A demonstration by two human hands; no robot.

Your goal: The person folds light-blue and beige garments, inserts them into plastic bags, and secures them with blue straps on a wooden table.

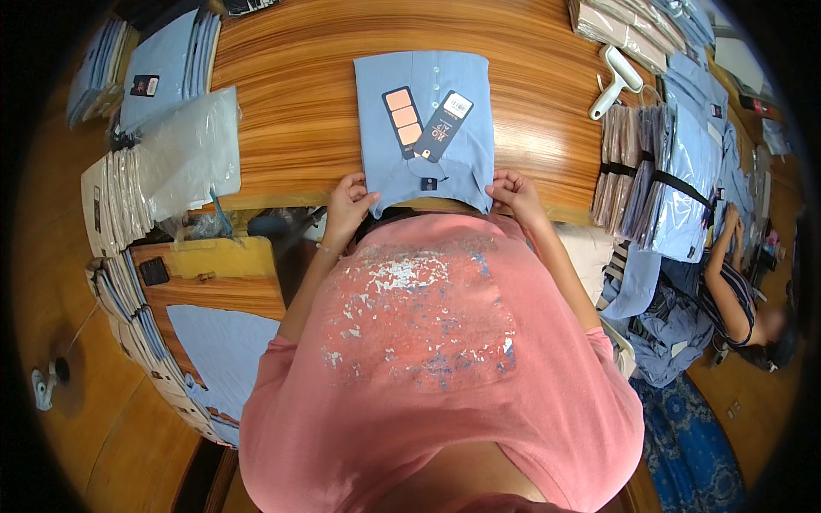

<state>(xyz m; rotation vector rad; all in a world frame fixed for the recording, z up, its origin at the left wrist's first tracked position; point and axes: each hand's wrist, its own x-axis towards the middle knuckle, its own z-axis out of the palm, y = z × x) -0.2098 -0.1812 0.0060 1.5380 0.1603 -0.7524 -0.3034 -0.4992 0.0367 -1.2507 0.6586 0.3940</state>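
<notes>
A folded light-blue shirt (462, 154) lies flat on the wooden table in front of me, its near edge at the table's front edge. Two dark hang tags sit on it: a tag with peach panels (402, 120) and a tag with a white label (446, 124), joined by a thin cord. A small dark label (428, 184) shows near the shirt's near edge. My left hand (348, 208) pinches the near left corner. At the near right corner, my right hand (516, 195) grips the fabric between thumb and fingers.
Clear plastic bags (192, 145) and folded shirts (162, 68) lie to the left. At right are a white lint roller (617, 81), strapped stacks of bagged shirts (629, 171) and a blue garment pile (667, 333). Another person (727, 282) works at far right. An open drawer (222, 256) stands lower left.
</notes>
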